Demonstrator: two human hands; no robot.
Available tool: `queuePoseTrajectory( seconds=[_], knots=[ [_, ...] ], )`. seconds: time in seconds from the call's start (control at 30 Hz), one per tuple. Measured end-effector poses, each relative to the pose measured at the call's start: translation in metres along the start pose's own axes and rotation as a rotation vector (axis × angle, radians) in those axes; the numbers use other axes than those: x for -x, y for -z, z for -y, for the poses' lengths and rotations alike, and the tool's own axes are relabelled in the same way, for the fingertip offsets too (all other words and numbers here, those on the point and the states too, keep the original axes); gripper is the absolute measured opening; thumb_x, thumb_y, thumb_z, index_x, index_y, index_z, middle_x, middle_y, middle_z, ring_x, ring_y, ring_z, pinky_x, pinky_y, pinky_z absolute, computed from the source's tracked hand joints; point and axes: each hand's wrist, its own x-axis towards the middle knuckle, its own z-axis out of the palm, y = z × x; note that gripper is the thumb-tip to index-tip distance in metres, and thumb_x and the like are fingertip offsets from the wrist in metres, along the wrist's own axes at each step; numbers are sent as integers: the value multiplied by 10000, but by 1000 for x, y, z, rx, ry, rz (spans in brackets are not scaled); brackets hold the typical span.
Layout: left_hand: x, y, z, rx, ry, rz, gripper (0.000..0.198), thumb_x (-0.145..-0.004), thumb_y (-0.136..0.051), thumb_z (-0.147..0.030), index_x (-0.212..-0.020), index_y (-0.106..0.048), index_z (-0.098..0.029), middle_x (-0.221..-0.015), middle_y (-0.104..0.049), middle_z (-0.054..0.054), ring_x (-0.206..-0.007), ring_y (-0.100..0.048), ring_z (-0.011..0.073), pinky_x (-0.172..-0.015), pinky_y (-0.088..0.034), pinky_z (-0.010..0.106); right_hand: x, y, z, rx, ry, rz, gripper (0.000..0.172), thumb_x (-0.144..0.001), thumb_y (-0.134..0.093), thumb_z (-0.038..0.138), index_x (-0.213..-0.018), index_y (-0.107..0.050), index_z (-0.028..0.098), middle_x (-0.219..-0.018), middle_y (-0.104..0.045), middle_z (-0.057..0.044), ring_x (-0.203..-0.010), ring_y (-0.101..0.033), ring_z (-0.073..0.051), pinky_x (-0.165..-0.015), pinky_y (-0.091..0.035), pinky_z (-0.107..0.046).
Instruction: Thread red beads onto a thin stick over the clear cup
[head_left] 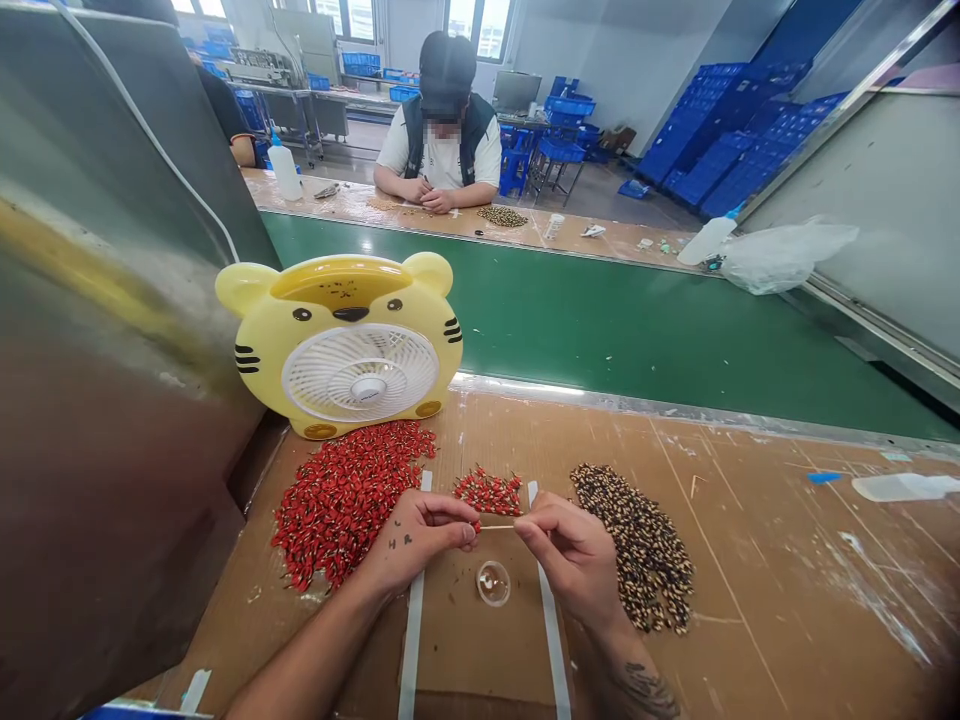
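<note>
Right now the left hand (416, 535) and the right hand (570, 555) are working close together, their fingertips (469, 533) pinching opposite ends of a thin pale stick (496, 526), with a tiny red bead (475, 525) sitting at its left end (it looks light and easily snapped, so the very ends seem the place to hold). A heap of glossy red beads (345, 500) is spreading left, while a small clear glass dome (493, 583) is sitting just below.

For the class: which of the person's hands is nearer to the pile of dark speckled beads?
Right. The right hand, pinching a thin stick, sits at the edge of the pile of dark speckled beads; the left hand is farther away, beside the red beads.
</note>
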Motion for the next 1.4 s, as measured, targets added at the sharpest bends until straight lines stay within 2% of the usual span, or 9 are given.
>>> queuePoseTrajectory(
  seconds=[0.33, 0.5, 0.57, 0.67, 0.77, 0.9, 1.03, 1.2, 1.4],
  knots=[
    [0, -3, -3, -10, 14, -29, 122, -631, -799, -169, -747, -787, -132, -625, -724, 21, -586, -626, 123, -635, -483, 224, 2, 11, -2, 100, -6, -6, 228, -929, -596, 242, -709, -630, 191, -593, -514, 19, -543, -485, -133, -530, -357, -265],
    [-1, -1, -2, -14, 8, -36, 130, -623, -805, -186, -739, -784, -130, -637, -726, 28, -582, -628, 131, -627, -484, 236, 12, 10, 0, 302, 50, 349, 290, -941, -593, 301, -673, -601, 188, -622, -541, 2, -587, -511, -138, -551, -371, -258],
    [-1, -1, -1, -21, 19, -26, 138, -630, -804, -189, -752, -784, -128, -654, -736, 35, -593, -637, 134, -629, -486, 234, 16, 11, -2, 350, 30, 404, 269, -941, -594, 327, -713, -623, 187, -667, -575, -13, -632, -541, -153, -578, -397, -263],
    [-2, 1, 1, -23, 31, -20, 141, -654, -797, -190, -779, -781, -127, -675, -748, 39, -620, -651, 133, -636, -486, 222, 13, 27, -10, 388, -60, 315, 196, -959, -558, 317, -853, -665, 191, -769, -639, -39, -725, -595, -178, -661, -456, -285],
    [-3, 3, 5, -8, 22, -9, 145, -672, -794, -197, -796, -771, -125, -678, -750, 38, -628, -658, 133, -643, -493, 222, 1, 60, -23, 550, -160, 170, 186, -966, -504, 240, -916, -677, 195, -908, -689, -67, -849, -628, -210, -781, -484, -337],
    [-4, 4, 7, 20, 7, 6, 163, -684, -793, -216, -813, -764, -120, -677, -748, 43, -624, -661, 138, -647, -508, 235, -13, 91, -41, 765, -177, 315, 175, -896, -552, 158, -871, -720, 202, -853, -704, -59, -846, -621, -234, -760, -482, -358],
    [-4, 5, 7, 28, -24, 8, 161, -690, -790, -226, -810, -763, -120, -665, -741, 43, -616, -658, 139, -650, -514, 241, -15, 86, -54, 771, -141, 395, 204, -864, -579, 128, -759, -729, 220, -768, -687, -39, -793, -599, -218, -722, -470, -328],
    [-5, 5, 7, 53, -45, -8, 187, -667, -805, -242, -800, -761, -119, -656, -734, 46, -615, -659, 145, -649, -521, 250, -14, 78, -61, 757, -119, 366, 233, -890, -539, 152, -743, -711, 204, -761, -678, -48, -797, -607, -217, -735, -476, -330],
    [-4, 1, 3, 29, -50, -38, 202, -633, -823, -254, -769, -763, -118, -640, -731, 44, -593, -663, 153, -640, -525, 263, -13, 76, -42, 642, -133, 284, 172, -935, -536, 230, -857, -687, 199, -853, -712, -48, -781, -654, -200, -719, -516, -318]
  ],
)
